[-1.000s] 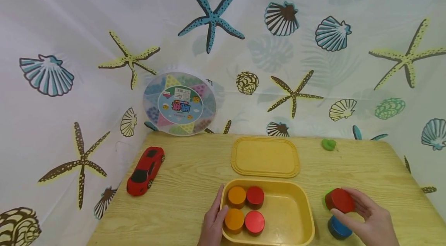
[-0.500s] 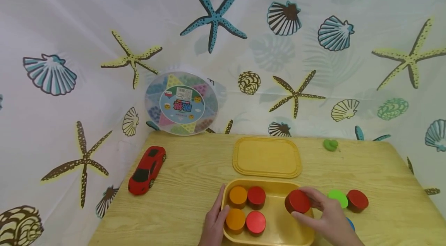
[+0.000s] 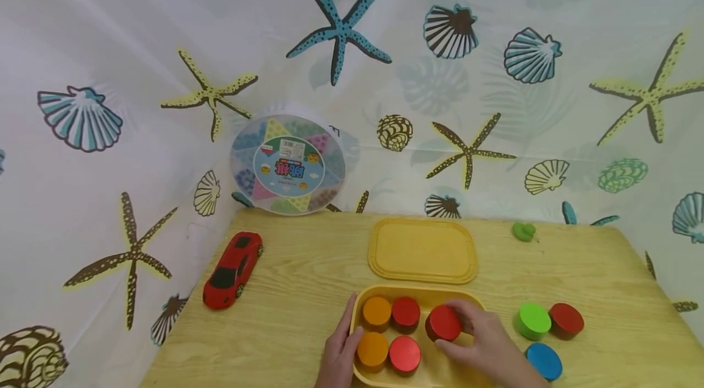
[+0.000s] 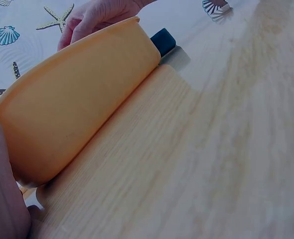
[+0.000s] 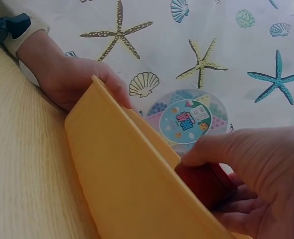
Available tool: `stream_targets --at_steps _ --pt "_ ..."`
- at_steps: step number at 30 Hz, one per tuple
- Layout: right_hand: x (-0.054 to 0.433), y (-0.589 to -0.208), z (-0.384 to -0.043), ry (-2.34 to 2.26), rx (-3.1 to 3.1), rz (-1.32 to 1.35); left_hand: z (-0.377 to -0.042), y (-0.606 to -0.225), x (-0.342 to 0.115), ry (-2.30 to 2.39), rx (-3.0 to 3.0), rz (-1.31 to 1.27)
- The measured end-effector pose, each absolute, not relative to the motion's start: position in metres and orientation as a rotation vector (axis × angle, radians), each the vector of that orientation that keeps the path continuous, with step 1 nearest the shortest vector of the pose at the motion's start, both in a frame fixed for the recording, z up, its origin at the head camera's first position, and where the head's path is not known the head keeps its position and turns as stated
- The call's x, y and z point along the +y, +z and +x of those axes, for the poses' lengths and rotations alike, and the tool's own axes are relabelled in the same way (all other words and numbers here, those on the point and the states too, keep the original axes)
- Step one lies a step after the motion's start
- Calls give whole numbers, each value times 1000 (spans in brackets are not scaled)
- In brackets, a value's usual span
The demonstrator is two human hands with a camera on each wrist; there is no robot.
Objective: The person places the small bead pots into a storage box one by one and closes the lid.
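Observation:
In the head view, my right hand pinches a red round block between thumb and fingers, inside a yellow plastic box. The right wrist view shows this block behind the near wall, partly covered by the fingers. My left hand holds the box's left end, its thumb at the rim and its fingers along the outside. Beside the held block, two orange round blocks and two red ones stand in the left half of the box.
Right of the box lie a green round block, a dark red one and a blue one. Behind it is a yellow lid. A red toy car, a small green toy and a round game box stand farther off.
My right hand has carried the red round block left, from the loose blocks on the table into the box, beside the red ones. The left hand has stayed at the box's left end.

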State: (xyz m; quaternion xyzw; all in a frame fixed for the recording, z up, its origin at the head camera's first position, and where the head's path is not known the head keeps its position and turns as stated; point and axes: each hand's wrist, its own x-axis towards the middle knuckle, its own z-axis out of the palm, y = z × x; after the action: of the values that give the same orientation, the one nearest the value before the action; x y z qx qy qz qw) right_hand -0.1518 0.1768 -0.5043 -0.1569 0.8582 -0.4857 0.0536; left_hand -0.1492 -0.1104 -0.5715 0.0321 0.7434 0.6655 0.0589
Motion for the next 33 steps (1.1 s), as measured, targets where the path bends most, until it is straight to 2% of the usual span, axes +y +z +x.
stream_targets --at_steps 15,20,33 --pt "153 -514 -166 -967 2816 -412 -148 -571 -113 2018 2259 91" --pt "150 -518 -164 -917 2935 -472 -146 -573 -113 2023 2239 106" --pt "151 -508 -157 -856 3105 -356 -149 -574 -110 2027 2244 91"
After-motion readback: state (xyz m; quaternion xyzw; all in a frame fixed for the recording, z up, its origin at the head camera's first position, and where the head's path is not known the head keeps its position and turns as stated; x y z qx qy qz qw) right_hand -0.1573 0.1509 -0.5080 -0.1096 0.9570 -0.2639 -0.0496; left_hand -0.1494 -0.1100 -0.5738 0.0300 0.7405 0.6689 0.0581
